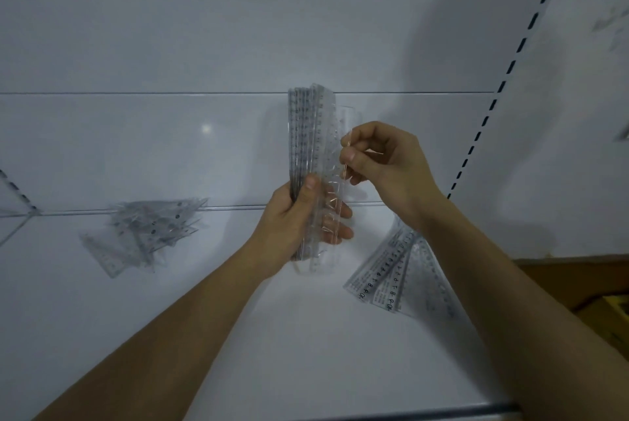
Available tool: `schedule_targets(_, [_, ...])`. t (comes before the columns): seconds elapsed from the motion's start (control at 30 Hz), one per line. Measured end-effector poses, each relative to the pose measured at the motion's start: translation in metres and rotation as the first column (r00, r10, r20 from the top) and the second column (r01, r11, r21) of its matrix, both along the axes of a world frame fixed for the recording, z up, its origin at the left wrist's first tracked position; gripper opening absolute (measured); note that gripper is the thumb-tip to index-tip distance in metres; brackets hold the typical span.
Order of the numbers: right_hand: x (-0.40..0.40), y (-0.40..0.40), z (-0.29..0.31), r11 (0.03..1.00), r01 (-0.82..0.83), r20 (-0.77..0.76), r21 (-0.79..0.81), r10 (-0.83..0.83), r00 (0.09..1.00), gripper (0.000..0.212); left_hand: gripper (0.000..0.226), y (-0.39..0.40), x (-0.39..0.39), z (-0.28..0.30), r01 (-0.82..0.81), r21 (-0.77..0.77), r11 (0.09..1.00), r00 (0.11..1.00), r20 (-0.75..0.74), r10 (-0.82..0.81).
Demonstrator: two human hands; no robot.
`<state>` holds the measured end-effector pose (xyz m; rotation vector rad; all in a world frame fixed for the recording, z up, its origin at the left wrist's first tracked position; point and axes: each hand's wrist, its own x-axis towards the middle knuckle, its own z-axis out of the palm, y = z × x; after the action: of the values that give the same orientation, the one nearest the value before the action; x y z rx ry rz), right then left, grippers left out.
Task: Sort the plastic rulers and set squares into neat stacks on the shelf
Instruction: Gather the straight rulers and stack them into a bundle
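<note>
My left hand (299, 226) grips an upright bundle of clear plastic rulers (308, 135) above the white shelf (289, 335). My right hand (384, 162) pinches the edge of one clear ruler (347, 121) at the right side of the bundle. A fanned group of loose rulers (391, 277) lies on the shelf below my right wrist. A jumbled pile of clear set squares (146, 233) lies on the shelf at the left.
The white back panel (170, 29) rises behind the shelf. A slotted upright (510, 66) runs along the right. The shelf's front edge (442, 415) is at the bottom. Brown cardboard (578, 281) shows at the right beyond the shelf.
</note>
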<state>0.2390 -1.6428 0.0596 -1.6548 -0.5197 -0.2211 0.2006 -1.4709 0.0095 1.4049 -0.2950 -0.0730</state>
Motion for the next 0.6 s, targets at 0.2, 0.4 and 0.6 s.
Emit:
schedule_targets(0.2, [0.005, -0.015, -0.011, 0.951, 0.057, 0.103, -0.303, -0.027, 0.994, 0.005, 0.05, -0.004, 0.001, -0.004, -0.005, 0.054, 0.999, 0.995, 0.101, 0.0])
schedule_targets(0.4, [-0.005, -0.049, -0.007, 0.319, -0.394, -0.343, -0.862, 0.207, 0.916, 0.032, 0.028, 0.005, 0.005, -0.008, -0.368, 0.099, 0.924, 0.882, 0.352, 0.314])
schedule_targets(0.6, [-0.006, -0.039, -0.011, 0.324, -0.341, -0.302, -0.882, 0.164, 0.939, 0.025, 0.023, 0.001, 0.007, -0.014, -0.387, 0.196, 0.901, 0.874, 0.39, 0.29])
